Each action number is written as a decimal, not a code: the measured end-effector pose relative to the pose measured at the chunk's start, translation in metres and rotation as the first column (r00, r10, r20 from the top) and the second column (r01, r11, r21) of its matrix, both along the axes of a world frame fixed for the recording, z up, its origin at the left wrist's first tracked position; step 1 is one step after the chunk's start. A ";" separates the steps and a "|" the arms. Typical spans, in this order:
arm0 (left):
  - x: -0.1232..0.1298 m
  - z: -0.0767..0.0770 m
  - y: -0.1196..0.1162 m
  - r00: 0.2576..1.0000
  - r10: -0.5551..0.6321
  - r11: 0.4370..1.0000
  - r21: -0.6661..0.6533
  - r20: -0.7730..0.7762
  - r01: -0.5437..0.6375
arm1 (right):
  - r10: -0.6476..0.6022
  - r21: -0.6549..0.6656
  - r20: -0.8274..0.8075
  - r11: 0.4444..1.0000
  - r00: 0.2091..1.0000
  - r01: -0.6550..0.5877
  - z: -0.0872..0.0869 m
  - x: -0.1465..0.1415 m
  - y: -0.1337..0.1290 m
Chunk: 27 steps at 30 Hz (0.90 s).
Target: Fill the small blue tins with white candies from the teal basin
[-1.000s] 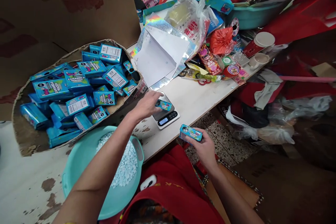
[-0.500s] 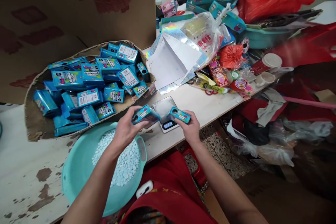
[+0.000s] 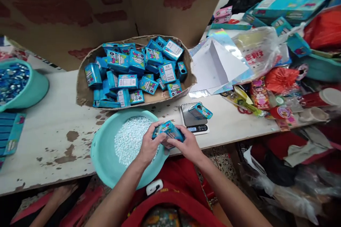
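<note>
Both hands grip one small blue candy box [image 3: 170, 132] over the right rim of a turquoise basin [image 3: 102, 145]. My left hand [image 3: 150, 143] is closed on its left end, and my right hand [image 3: 188, 145] on its right end. Pale candies [image 3: 133, 136] cover part of the basin's floor. Just right of my hands, another blue candy box [image 3: 200, 110] rests on a kitchen scale [image 3: 186, 117] with a lit display. Behind the basin, a cut-down cardboard tray [image 3: 82, 94] holds many similar boxes.
A large cardboard carton [image 3: 112, 14] stands behind the tray. At left is a turquoise tub [image 3: 37, 87] of shiny blue wrapped pieces. A silvery sheet [image 3: 207, 64], a clear plastic bag [image 3: 258, 46] and paper cups [image 3: 314, 113] crowd the right side. Another person's arm [image 3: 54, 202] shows at lower left.
The box from my right hand now lies on the scale. My right hand has joined my left on the other box, nearer the basin. The view has turned left.
</note>
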<state>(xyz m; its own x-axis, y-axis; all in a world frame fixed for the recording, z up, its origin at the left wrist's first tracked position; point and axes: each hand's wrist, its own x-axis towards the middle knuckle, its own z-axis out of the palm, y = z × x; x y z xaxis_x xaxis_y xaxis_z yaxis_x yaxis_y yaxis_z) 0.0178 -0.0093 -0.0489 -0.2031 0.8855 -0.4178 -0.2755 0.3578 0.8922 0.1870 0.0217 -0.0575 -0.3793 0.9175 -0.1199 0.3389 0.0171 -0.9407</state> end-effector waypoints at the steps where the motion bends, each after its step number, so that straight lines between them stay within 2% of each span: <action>1: -0.003 0.001 -0.003 0.988 0.091 0.996 -0.010 0.125 -0.091 | 0.016 0.004 0.012 1.000 1.000 -0.016 0.005 -0.009 -0.003; 4: -0.016 0.005 -0.009 0.866 0.295 0.954 -0.069 0.404 -0.293 | 0.046 0.121 0.063 0.991 0.997 -0.053 0.011 -0.028 -0.006; 9: -0.037 -0.005 -0.011 0.695 0.522 0.853 -0.291 0.495 -0.433 | 0.076 0.160 0.144 0.982 0.987 -0.099 0.008 -0.047 -0.010; 12: -0.045 -0.008 -0.018 0.641 0.509 0.858 -0.277 0.575 -0.432 | 0.076 0.158 0.172 0.982 0.982 -0.104 0.010 -0.054 -0.019; 14: -0.048 -0.007 -0.024 0.647 0.486 0.868 -0.240 0.587 -0.435 | 0.062 0.138 0.176 0.987 0.982 -0.087 0.010 -0.058 -0.026; 16: -0.049 -0.006 -0.029 0.651 0.512 0.855 -0.260 0.560 -0.449 | 0.047 0.104 0.173 0.992 0.984 -0.066 0.006 -0.061 -0.032; 18: -0.050 -0.009 -0.033 0.637 0.541 0.838 -0.289 0.548 -0.462 | 0.038 0.077 0.161 0.996 0.986 -0.051 0.001 -0.065 -0.038; 21: -0.054 -0.015 -0.039 0.619 0.522 0.847 -0.273 0.587 -0.456 | -0.002 0.013 0.121 1.000 0.993 0.001 -0.006 -0.068 -0.044; 23: -0.061 -0.018 -0.043 0.639 0.490 0.867 -0.253 0.593 -0.430 | -0.039 -0.087 0.063 0.995 0.997 0.045 -0.009 -0.066 -0.048; 24: -0.065 -0.019 -0.046 0.679 0.465 0.882 -0.238 0.568 -0.406 | -0.060 -0.141 0.020 0.988 0.998 0.062 -0.011 -0.064 -0.050; 26: -0.076 -0.018 -0.052 0.842 0.364 0.931 -0.167 0.398 -0.323 | -0.114 -0.229 -0.090 0.969 0.989 0.091 -0.015 -0.059 -0.051; 27: -0.082 -0.016 -0.054 0.929 0.286 0.957 -0.112 0.234 -0.266 | -0.145 -0.255 -0.142 0.961 0.979 0.106 -0.018 -0.058 -0.052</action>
